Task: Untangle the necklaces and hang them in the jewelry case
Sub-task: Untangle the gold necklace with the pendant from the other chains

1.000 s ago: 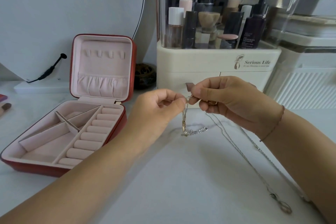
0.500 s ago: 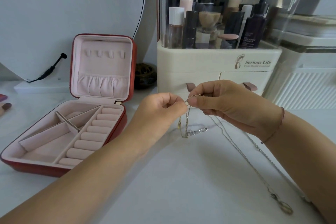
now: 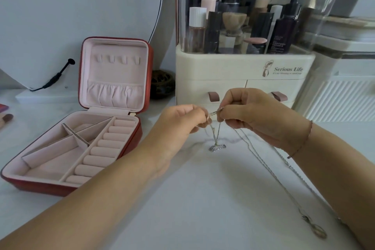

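Necklaces are held above the white tabletop, in front of the cream cosmetics organiser. Left hand is closed in a pinch on one end of a short taut chain section; right hand is likewise pinched shut on the other end. That section runs roughly level, left to right, tilted slightly up toward the right hand. Below it a loop hangs near vertical, its small pendant touching the tabletop. Two longer silver chains trail from the right hand diagonally toward the near right, lying on the tabletop and ending in a looped pendant. Jewelry case stands open well to the left, lid upright, hooks bare.
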A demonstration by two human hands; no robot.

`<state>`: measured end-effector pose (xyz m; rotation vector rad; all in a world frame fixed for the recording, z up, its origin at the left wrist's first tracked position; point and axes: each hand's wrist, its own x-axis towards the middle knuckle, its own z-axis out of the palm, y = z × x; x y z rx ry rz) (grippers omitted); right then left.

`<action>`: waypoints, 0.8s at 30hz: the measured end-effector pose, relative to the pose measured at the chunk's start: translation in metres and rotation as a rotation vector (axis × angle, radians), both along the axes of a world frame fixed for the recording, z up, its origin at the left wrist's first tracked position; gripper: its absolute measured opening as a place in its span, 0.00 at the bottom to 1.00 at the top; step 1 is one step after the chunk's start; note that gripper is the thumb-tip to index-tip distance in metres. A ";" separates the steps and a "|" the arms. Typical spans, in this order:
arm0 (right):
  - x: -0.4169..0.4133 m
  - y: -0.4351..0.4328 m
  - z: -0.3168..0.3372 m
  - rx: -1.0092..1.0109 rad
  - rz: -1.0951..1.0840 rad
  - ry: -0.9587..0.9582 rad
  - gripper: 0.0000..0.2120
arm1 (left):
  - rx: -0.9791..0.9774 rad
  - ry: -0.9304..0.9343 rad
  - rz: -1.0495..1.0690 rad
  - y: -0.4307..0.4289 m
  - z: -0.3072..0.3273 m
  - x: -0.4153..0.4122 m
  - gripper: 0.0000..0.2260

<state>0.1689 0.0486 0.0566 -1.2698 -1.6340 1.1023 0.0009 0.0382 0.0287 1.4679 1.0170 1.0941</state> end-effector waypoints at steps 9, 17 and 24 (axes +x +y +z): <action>0.006 -0.001 0.007 -0.051 0.092 0.229 0.05 | -0.080 -0.103 -0.110 0.001 0.000 -0.004 0.10; 0.003 -0.005 0.007 -0.027 0.150 0.162 0.05 | -0.035 -0.059 -0.105 -0.002 0.000 -0.001 0.14; 0.001 -0.006 0.009 -0.016 0.099 0.100 0.11 | -0.048 -0.113 -0.114 -0.001 0.003 -0.001 0.07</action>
